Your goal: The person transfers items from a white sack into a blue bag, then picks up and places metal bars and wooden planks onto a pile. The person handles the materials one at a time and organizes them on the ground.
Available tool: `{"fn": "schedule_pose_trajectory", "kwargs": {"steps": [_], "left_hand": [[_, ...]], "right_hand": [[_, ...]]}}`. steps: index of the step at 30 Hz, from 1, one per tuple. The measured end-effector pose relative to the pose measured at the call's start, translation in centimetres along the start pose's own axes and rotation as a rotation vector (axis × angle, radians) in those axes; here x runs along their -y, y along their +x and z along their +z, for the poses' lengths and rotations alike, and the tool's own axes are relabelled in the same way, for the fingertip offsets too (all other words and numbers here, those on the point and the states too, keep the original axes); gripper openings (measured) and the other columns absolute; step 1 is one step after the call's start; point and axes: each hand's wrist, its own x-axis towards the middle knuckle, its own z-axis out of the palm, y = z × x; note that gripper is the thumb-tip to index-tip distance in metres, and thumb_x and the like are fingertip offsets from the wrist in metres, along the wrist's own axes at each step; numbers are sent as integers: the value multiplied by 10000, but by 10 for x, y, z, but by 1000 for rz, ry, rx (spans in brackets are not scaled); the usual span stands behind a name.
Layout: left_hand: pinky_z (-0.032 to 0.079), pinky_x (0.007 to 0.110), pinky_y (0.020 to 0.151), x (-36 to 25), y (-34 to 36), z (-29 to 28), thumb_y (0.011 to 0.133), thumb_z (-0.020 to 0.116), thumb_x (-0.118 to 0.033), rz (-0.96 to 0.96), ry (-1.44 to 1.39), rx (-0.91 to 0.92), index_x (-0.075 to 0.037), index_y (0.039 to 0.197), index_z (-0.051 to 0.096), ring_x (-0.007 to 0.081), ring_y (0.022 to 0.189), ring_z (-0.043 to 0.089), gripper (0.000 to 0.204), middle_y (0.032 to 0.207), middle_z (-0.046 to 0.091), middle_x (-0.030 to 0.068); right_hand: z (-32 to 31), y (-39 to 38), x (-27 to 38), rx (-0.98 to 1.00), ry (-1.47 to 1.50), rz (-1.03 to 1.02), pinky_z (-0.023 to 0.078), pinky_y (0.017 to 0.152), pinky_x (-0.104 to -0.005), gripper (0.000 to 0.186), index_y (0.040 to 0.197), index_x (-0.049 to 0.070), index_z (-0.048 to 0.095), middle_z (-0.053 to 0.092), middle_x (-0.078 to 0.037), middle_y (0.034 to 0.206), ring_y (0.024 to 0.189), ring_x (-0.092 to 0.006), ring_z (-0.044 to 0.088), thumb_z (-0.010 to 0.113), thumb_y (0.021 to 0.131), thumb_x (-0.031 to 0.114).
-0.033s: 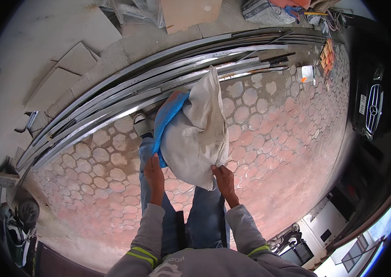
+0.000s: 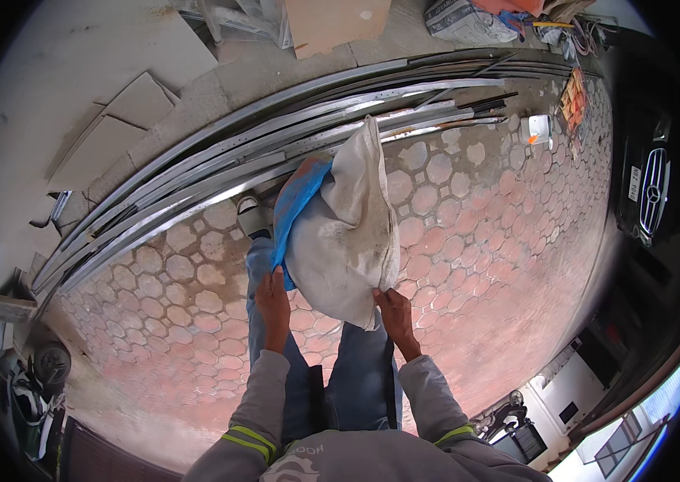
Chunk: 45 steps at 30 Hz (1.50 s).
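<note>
A dirty off-white cloth sack (image 2: pixel 336 249) hangs in front of my legs, its top folded in a crease, with a blue sack (image 2: pixel 296 209) along its left side. My left hand (image 2: pixel 274 313) grips the lower edge of the blue piece. My right hand (image 2: pixel 396 317) pinches the lower right edge of the off-white sack. My sandalled left foot (image 2: pixel 251 215) shows just left of the blue piece, near long metal strips (image 2: pixel 203 169) lying on the paving.
Octagonal pink paving (image 2: pixel 476 265) surrounds me. Behind the strips are cardboard sheets (image 2: pixel 127 116), a board (image 2: pixel 340 24) and bags (image 2: pixel 468 24). At right are a small white container (image 2: pixel 540 128), orange material (image 2: pixel 573 100) and a black car (image 2: pixel 645 193). A wheeled item (image 2: pixel 52 365) stands at lower left.
The whole view has shifted very slightly, with my hands and the sack appearing a few pixels farther right. The grip of both hands looks the same.
</note>
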Motion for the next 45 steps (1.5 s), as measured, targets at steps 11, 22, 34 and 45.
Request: {"fn": "schedule_pose_trajectory", "kwargs": {"steps": [11, 22, 34, 45], "left_hand": [[350, 439, 511, -42, -58, -29, 931, 562, -298, 388, 127, 414, -13, 676, 490, 340, 530, 500, 389, 579, 485, 160], [475, 504, 730, 20, -77, -15, 843, 579, -293, 93, 261, 559, -19, 857, 632, 382, 788, 618, 279, 803, 624, 205], [449, 467, 583, 51, -91, -14, 852, 572, -279, 185, 197, 400, -13, 711, 551, 364, 627, 613, 302, 626, 591, 185], [355, 263, 347, 87, -117, -4, 835, 659, -247, -87, -73, 748, 45, 750, 590, 141, 405, 471, 311, 640, 566, 86]], "right_hand": [[-36, -75, 11, 52, 685, 105, 308, 553, -263, 365, 669, 47, 483, 415, 55, 643, 622, -59, 349, 528, 942, 284], [16, -67, -65, 62, 788, 237, 466, 933, -482, 582, 1254, -170, 414, 494, -294, 1223, 1135, -374, 519, 459, 940, 318], [26, -90, -69, 28, 1119, 165, 473, 699, -325, 294, 847, -24, 590, 584, -64, 806, 766, -155, 560, 489, 931, 240], [84, -95, -84, -72, 890, 200, 451, 589, -319, 408, 851, -19, 609, 570, -27, 719, 642, -126, 539, 490, 959, 356]]}}
